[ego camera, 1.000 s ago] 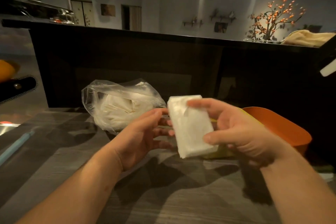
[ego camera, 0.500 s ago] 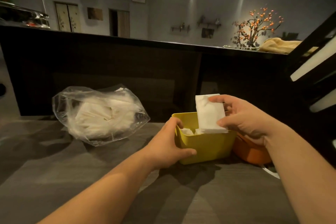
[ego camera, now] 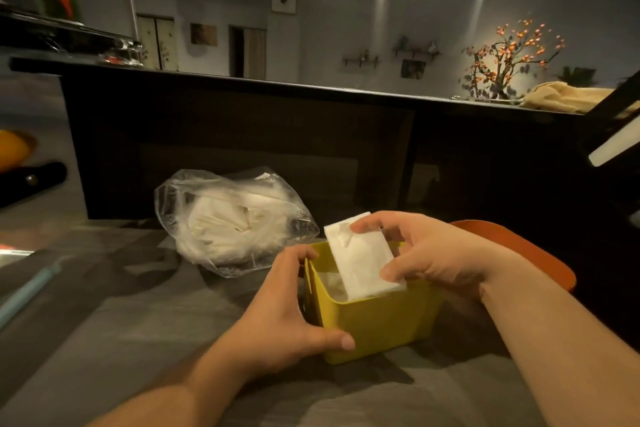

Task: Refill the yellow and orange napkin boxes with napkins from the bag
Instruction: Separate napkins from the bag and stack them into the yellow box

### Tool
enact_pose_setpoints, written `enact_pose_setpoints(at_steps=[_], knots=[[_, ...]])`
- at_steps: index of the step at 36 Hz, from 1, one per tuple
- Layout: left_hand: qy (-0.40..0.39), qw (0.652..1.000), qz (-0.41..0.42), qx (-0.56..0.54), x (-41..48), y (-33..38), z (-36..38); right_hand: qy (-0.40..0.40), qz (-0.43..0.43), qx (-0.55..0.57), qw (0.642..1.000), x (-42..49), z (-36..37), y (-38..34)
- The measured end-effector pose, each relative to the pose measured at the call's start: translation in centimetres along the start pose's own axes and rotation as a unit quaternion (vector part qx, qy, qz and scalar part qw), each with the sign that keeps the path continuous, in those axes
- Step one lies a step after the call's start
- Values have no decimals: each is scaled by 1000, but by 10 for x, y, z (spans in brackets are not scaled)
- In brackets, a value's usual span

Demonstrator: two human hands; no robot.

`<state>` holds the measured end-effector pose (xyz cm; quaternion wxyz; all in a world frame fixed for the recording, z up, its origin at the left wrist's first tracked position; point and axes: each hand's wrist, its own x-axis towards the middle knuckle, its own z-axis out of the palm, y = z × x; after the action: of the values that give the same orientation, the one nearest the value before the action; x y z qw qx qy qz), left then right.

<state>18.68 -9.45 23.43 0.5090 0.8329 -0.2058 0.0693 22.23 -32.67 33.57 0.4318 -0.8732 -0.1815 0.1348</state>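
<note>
At lower centre of the frame, the rectangular yellow plastic napkin box point(ego camera: 381, 322) holds some white napkins; the right hand point(ego camera: 429, 253) pinches a folded white napkin stack point(ego camera: 360, 260) half inside it. The left hand point(ego camera: 287, 315) grips the box's left wall. The clear plastic bag of napkins point(ego camera: 235, 222) lies behind-left, the orange box point(ego camera: 519, 246) to the right.

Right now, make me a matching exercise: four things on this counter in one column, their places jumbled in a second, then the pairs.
1 napkins
2 yellow box
3 orange box
4 bag

A behind the right hand
B lying left of both boxes
C gripped by the left hand
D in the right hand, lower end in a box

Pairs: 1-D, 2-C, 3-A, 4-B
</note>
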Motion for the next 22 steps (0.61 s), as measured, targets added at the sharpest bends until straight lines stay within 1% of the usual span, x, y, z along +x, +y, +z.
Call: enact_pose_setpoints(at_steps=[2,6,12,17,20,22], knots=[[-1,1000,3,-2,-1,0,-1,-9,10,-1,1000,1,6,-2],[-3,1000,2,-10,1,-2,-3,-9,35,40,999,4,10,-6],[2,1000,20,-13,3,-5,-3,-45,53,58,996,10,12,-14],[9,1000,21,-7,2,-6,-3,-100,94,-1,990,11,14,-13],[7,1000,21,-7,2,-6,-3,-138,117,-73,981,15,16,-18],[4,1000,20,-7,2,-5,-3,-143,126,-116,975,19,18,-21]])
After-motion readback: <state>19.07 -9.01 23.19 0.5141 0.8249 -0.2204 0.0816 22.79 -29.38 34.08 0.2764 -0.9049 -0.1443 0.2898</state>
